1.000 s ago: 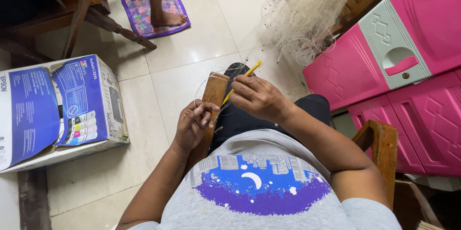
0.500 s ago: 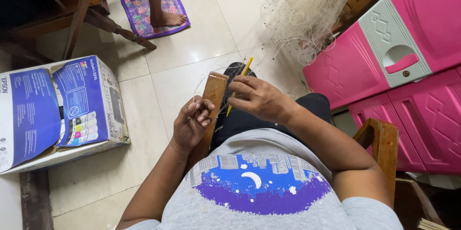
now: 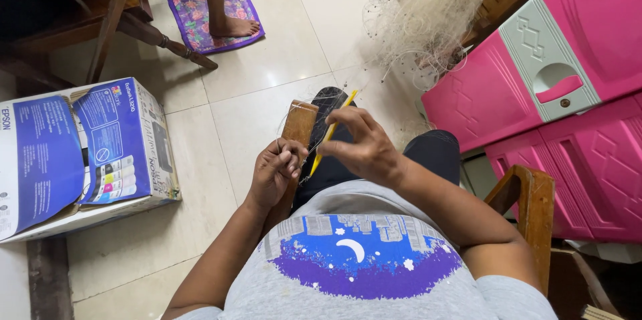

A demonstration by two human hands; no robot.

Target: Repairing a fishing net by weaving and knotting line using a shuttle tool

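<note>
Currently your left hand (image 3: 275, 171) is clenched, pinching fine netting thread (image 3: 309, 149) against the wooden chair arm (image 3: 298, 126). Your right hand (image 3: 361, 143) grips a yellow netting needle (image 3: 332, 131), tip pointing to 1 o'clock. Pale fishing net (image 3: 428, 12) heaped at 12 o'clock; printer box (image 3: 80, 153) at 9.

Netting thread (image 3: 302, 159) — too fine to trace
</note>
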